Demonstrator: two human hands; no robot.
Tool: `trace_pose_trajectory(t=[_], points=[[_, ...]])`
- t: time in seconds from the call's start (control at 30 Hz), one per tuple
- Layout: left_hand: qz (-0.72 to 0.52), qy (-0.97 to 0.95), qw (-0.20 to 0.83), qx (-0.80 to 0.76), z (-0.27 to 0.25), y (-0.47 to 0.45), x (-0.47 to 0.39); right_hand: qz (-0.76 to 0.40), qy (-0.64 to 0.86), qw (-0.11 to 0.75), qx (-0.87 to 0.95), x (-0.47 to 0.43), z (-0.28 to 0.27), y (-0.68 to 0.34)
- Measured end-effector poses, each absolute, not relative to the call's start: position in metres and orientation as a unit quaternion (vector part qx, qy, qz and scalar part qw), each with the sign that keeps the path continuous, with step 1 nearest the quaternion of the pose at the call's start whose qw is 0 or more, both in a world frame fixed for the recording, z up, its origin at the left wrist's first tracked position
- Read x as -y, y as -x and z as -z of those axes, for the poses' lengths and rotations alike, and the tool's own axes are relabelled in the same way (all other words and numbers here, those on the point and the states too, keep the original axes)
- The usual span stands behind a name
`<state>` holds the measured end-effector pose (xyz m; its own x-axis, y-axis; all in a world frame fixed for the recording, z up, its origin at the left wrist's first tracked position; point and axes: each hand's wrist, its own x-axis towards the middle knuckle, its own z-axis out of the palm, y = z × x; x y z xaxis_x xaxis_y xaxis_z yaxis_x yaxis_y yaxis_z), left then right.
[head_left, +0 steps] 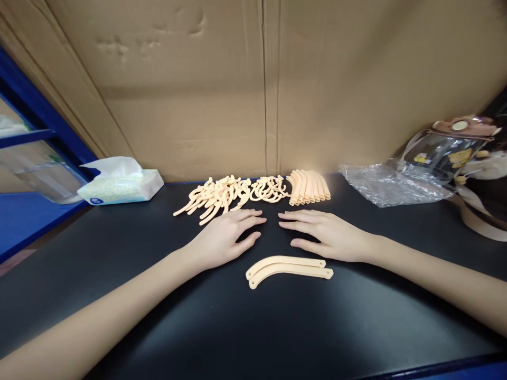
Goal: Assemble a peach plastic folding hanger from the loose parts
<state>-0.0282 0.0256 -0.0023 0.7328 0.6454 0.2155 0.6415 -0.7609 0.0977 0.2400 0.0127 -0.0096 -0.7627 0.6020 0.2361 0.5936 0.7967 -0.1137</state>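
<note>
My left hand (227,237) rests palm down on the black table, fingers spread and holding nothing. Opposite it, my right hand (322,232) also lies flat with its fingers apart. Two long, curved beige plastic strips (291,270), with holes at their ends, lie side by side in front of the hands, touched by neither. Just beyond my left hand is a loose pile of beige hook-shaped pieces (216,195). Small curved beige pieces (271,189) sit at the middle back. Past my right hand, a neat stack of curved beige strips (309,187) stands against the cardboard.
A tissue pack (122,184) stands at the back left beside a blue shelf frame (59,134). Crumpled clear plastic (392,184) and a strapped drink bottle (443,148) are at the back right. A cardboard wall (190,95) closes off the rear of the black table (190,332).
</note>
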Motion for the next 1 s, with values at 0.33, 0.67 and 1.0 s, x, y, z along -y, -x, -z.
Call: trace_pose_trajectory(t=[0.33,0.67,1.0], points=[[-0.142,-0.931,0.007,-0.336,0.002,0.027,-0.026,-0.025,0.323,0.13,0.937,-0.012,0.01,-0.239],[-0.223,-0.829,-0.157,-0.489,-0.009,0.039,-0.038,-0.016,0.324,0.117,0.939,-0.01,0.008,-0.24],[-0.035,-0.729,-0.141,-0.669,-0.038,0.056,-0.037,-0.011,0.324,0.116,0.939,-0.011,0.009,-0.242]])
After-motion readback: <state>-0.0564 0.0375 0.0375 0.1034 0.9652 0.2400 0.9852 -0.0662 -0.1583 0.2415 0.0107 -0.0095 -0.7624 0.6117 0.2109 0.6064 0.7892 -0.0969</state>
